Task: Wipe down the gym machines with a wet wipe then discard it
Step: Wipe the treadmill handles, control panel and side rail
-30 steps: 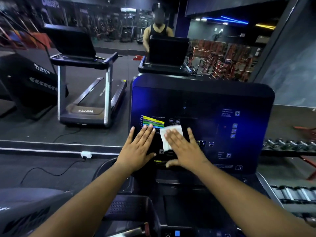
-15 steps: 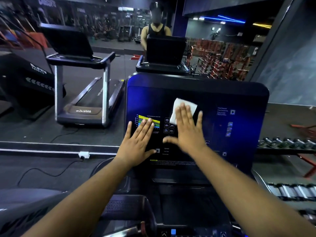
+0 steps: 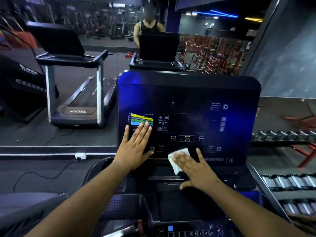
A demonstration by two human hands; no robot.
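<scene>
A treadmill's dark glossy console panel (image 3: 188,93) fills the middle of the head view. My right hand (image 3: 196,168) lies flat with straight fingers on a white wet wipe (image 3: 177,158), pressing it against the panel's lower edge. The wipe shows beyond my fingertips and to their left. My left hand (image 3: 135,147) rests flat and open on the panel's lower left, its fingertips over a coloured chart (image 3: 142,118).
A mirror ahead reflects another treadmill (image 3: 73,82) and a person (image 3: 148,26) behind a console. Dumbbell racks (image 3: 280,135) line the right side. A cable and white plug (image 3: 80,155) lie on the floor at left. Buttons (image 3: 188,231) sit below the console.
My right hand has slid the wipe down from the panel's upper middle to its lower edge. My left hand stays in place on the lower left.
</scene>
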